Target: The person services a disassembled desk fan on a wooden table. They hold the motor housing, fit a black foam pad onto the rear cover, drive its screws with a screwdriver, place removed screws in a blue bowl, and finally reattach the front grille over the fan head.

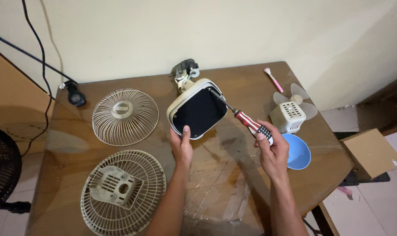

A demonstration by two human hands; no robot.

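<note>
Brown and glossy, the desk (pixel 233 183) sits against a pale wall, with cables hanging down at the far left and a cardboard box (pixel 369 153) off its right edge. At centre, the fan base (pixel 197 109) is tipped up on its edge so its dark underside faces the camera. The left hand (pixel 182 146) steadies it from the near side, thumb pressed on the cream rim, fingers wrapped behind and out of view. The right hand (pixel 272 150) has its fingers closed around the striped handle of a screwdriver (pixel 242 119), shaft angled up and left, tip resting at the far right corner of that dark panel. The tilt puts that corner square to the tool.

Parts lie spread around, well apart. A front grille (pixel 125 116) lies flat at far left, and a rear grille (pixel 122 192) with its square mount lies near left. On the right stands a motor housing (pixel 288 116) with the pale fan blades (pixel 294 98) behind it, and a blue bowl (pixel 299 150) just beside the right hand, handy for small parts by the look of it, though I can't see inside. A pink brush (pixel 273 79) lies at the far edge, and a black plug (pixel 75 97) at far left.
</note>
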